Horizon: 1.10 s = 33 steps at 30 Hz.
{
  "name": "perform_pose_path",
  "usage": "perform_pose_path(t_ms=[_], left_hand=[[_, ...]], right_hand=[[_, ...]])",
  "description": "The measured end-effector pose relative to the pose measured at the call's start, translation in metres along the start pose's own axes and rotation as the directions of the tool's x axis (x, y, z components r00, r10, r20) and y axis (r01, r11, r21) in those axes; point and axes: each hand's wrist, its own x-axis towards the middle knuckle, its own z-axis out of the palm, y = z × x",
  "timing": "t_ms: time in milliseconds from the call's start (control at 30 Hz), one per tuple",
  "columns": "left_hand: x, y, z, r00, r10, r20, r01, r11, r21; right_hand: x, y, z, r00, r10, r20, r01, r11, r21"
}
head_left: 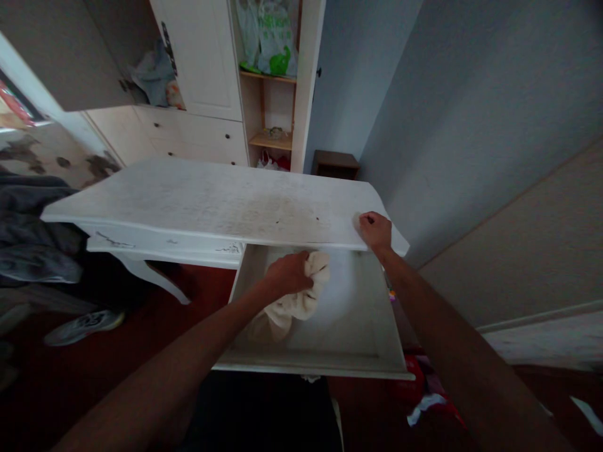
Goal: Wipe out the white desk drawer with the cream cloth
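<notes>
A cream-coloured cloth (308,304) lies crumpled inside the pulled-out drawer (362,314). My left hand (289,274) is closed on the upper part of this cloth, and the rest trails toward the drawer's front left. The drawer belongs to a white desk (211,194) with a greyish, smudged top. On the desk's right end rests my right hand (377,231), curled into a fist with no object showing in it. A small pale patch lies beside its knuckles.
Behind the desk stands a white cabinet (207,63) with a plastic bag (276,37) on a shelf. Dark clothing (35,232) and a shoe (85,326) are at the left. Red items (414,376) lie on the floor at right, near a grey wall (471,125).
</notes>
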Motion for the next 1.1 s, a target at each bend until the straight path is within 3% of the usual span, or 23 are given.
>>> perform_pose_path(t_ms=[67, 133, 200, 233, 267, 300, 367, 400, 433, 467, 500, 533, 600, 667, 700, 733, 767, 833, 933, 1033, 1100], left_hand=[[-0.011, -0.015, -0.029, 1.0, -0.011, 0.012, 0.013, 0.96, -0.279], [-0.019, -0.032, -0.064, 1.0, 0.009, -0.019, -0.018, 0.844, -0.536], [-0.023, -0.051, -0.099, 0.983, -0.034, -0.182, -0.097, 0.743, -0.663], [-0.023, -0.063, -0.116, 0.947, -0.085, -0.311, -0.152, 0.734, -0.662], [-0.021, -0.075, -0.131, 0.873, -0.133, -0.47, -0.214, 0.76, -0.613], [-0.017, -0.088, -0.146, 0.758, -0.164, -0.632, -0.264, 0.809, -0.526], [-0.006, -0.113, -0.167, 0.47, -0.125, -0.874, -0.292, 0.912, -0.287], [0.002, -0.123, -0.174, 0.372, -0.063, -0.926, -0.287, 0.941, -0.179], [0.01, -0.132, -0.176, 0.329, 0.007, -0.944, -0.291, 0.952, -0.094], [0.019, -0.138, -0.175, 0.336, 0.073, -0.939, -0.305, 0.952, -0.035], [0.027, -0.141, -0.169, 0.383, 0.126, -0.915, -0.321, 0.947, -0.003], [0.036, -0.142, -0.159, 0.458, 0.161, -0.874, -0.327, 0.945, 0.003], [0.052, -0.138, -0.133, 0.658, 0.177, -0.732, -0.278, 0.96, -0.018], [0.065, -0.13, -0.104, 0.868, 0.168, -0.468, -0.188, 0.982, 0.003], [0.07, -0.127, -0.092, 0.924, 0.15, -0.353, -0.148, 0.988, 0.033], [0.073, -0.124, -0.083, 0.944, 0.142, -0.298, -0.134, 0.99, 0.047], [0.074, -0.122, -0.077, 0.946, 0.149, -0.287, -0.143, 0.989, 0.042], [0.074, -0.122, -0.073, 0.897, 0.194, -0.397, -0.217, 0.976, -0.014], [0.068, -0.127, -0.076, 0.738, 0.198, -0.645, -0.337, 0.936, -0.098], [0.06, -0.139, -0.072, 0.599, 0.006, -0.801, -0.323, 0.917, -0.234], [0.053, -0.151, -0.065, 0.548, -0.193, -0.814, -0.255, 0.888, -0.382]], right_hand=[[-0.001, 0.0, 0.0, 1.0, 0.004, -0.002, -0.004, 1.0, -0.007], [-0.001, 0.0, -0.001, 1.0, 0.003, -0.001, -0.003, 1.0, -0.008], [-0.003, 0.0, -0.001, 1.0, 0.002, -0.004, -0.002, 1.0, -0.006], [-0.003, 0.0, -0.001, 1.0, 0.0, -0.008, -0.001, 1.0, -0.007], [-0.003, 0.0, 0.0, 1.0, -0.001, -0.014, 0.001, 1.0, -0.011], [-0.004, 0.0, 0.0, 1.0, -0.001, -0.021, 0.001, 1.0, -0.016], [-0.004, 0.0, 0.001, 1.0, -0.002, -0.031, 0.001, 1.0, -0.028], [-0.004, 0.0, 0.001, 0.999, -0.003, -0.034, 0.002, 1.0, -0.031], [-0.004, 0.0, 0.002, 0.999, -0.004, -0.035, 0.003, 0.999, -0.034], [-0.005, 0.0, 0.002, 0.999, -0.007, -0.034, 0.005, 0.999, -0.035], [-0.005, -0.001, 0.002, 0.999, -0.011, -0.031, 0.01, 0.999, -0.036], [-0.005, -0.001, 0.002, 0.999, -0.016, -0.03, 0.015, 0.999, -0.037], [-0.005, -0.001, 0.002, 0.999, -0.021, -0.029, 0.02, 0.999, -0.043], [-0.005, -0.001, 0.002, 0.999, -0.023, -0.023, 0.021, 0.999, -0.047], [-0.005, -0.001, 0.002, 1.0, -0.022, -0.018, 0.021, 0.999, -0.048], [-0.005, 0.0, 0.001, 1.0, -0.021, -0.012, 0.02, 0.999, -0.047], [-0.005, 0.0, 0.001, 1.0, -0.021, -0.009, 0.021, 0.999, -0.043], [-0.004, 0.002, 0.001, 1.0, -0.019, -0.013, 0.019, 0.999, -0.03], [-0.003, 0.004, 0.002, 1.0, -0.01, -0.029, 0.01, 1.0, -0.003], [-0.003, 0.005, 0.004, 0.999, -0.002, -0.04, 0.003, 0.999, 0.042], [-0.002, 0.006, 0.004, 0.999, 0.015, -0.051, -0.009, 0.994, 0.107]])
